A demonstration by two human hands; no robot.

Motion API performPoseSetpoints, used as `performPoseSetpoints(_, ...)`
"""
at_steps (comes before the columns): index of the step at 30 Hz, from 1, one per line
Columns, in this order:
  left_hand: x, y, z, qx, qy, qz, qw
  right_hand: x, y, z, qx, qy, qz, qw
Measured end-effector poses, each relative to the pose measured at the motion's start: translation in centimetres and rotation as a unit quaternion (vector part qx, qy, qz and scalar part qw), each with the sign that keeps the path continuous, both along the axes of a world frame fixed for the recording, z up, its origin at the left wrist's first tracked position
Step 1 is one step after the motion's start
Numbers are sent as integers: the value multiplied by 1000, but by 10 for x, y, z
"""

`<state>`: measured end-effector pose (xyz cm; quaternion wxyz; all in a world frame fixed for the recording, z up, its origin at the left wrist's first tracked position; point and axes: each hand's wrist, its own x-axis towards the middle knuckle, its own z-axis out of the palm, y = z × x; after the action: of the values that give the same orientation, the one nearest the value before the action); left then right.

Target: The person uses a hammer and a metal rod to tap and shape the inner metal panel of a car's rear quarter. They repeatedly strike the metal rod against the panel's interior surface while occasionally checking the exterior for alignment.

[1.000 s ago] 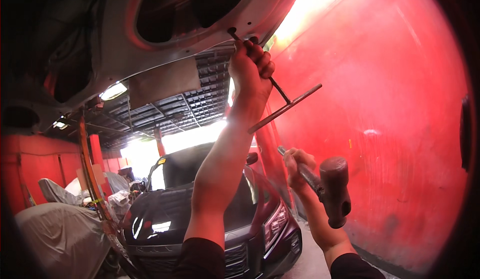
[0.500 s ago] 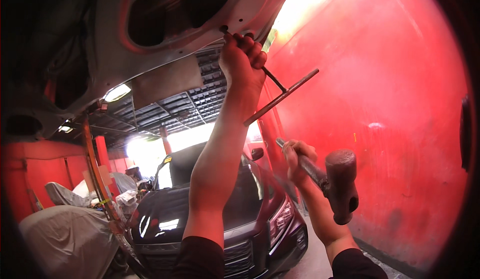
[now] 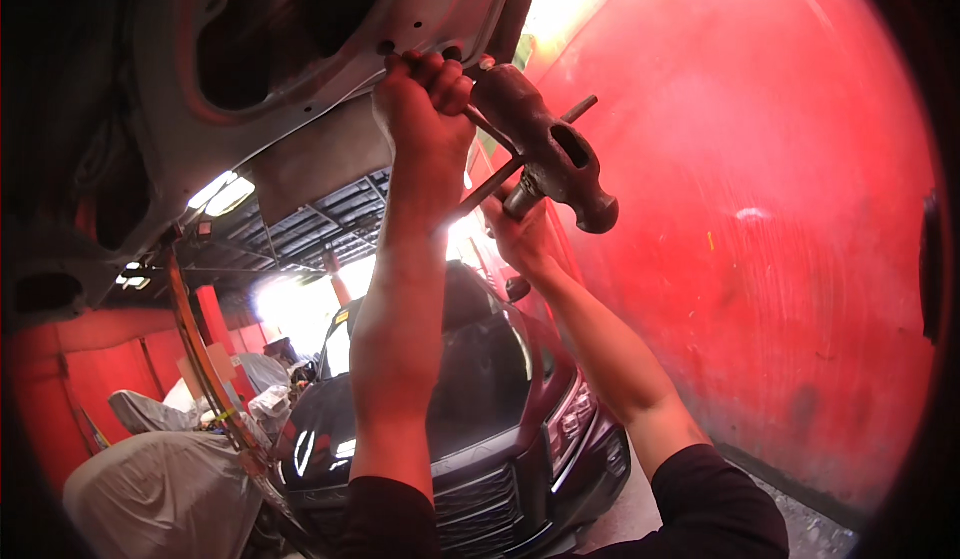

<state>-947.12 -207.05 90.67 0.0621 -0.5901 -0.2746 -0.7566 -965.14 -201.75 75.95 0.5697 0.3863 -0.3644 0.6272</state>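
Observation:
Overhead, my left hand (image 3: 425, 99) is closed around the shaft of a T-shaped metal rod (image 3: 484, 188), near the holes along the edge of a raised metal vehicle panel (image 3: 285, 131). The rod's crossbar slants out to the right of my left wrist; its tip is hidden by my fingers. My right hand (image 3: 522, 237) grips the handle of a worn hammer (image 3: 545, 144). The hammer head is raised in front of the crossbar and overlaps it in view; whether they touch I cannot tell.
A dark car (image 3: 450, 379) stands below and beyond my arms. A red wall (image 3: 740, 259) rises at the right. An orange upright post (image 3: 195, 349) and a cloth-covered shape (image 3: 165, 494) are at the left. Lamps (image 3: 225, 194) hang under the dark roof.
My right hand has lifted the hammer up and left, from low beside the wall to the rod's crossbar. My left hand, rod and the panel appear farther left in view.

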Motion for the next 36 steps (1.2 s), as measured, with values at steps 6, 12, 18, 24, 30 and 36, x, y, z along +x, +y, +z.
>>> performPoseSetpoints(6,4,-1,-4,-14,21,-43,999,82,28,-67,17,63,-74,995)
performPoseSetpoints(12,7,-3,-7,-27,17,-69,997,144,41,-103,-48,417,52,906)
performPoseSetpoints(18,0,1,2,-18,43,31,998,31,5,-33,34,19,-101,994)
performPoseSetpoints(24,-8,2,-10,-24,15,-49,998,28,7,-84,2,68,5,998)
performPoseSetpoints(30,10,15,-25,7,-56,26,998,73,27,-135,34,70,-16,997)
performPoseSetpoints(36,1,18,-59,-25,-23,-9,999,92,39,-141,-45,17,223,974)
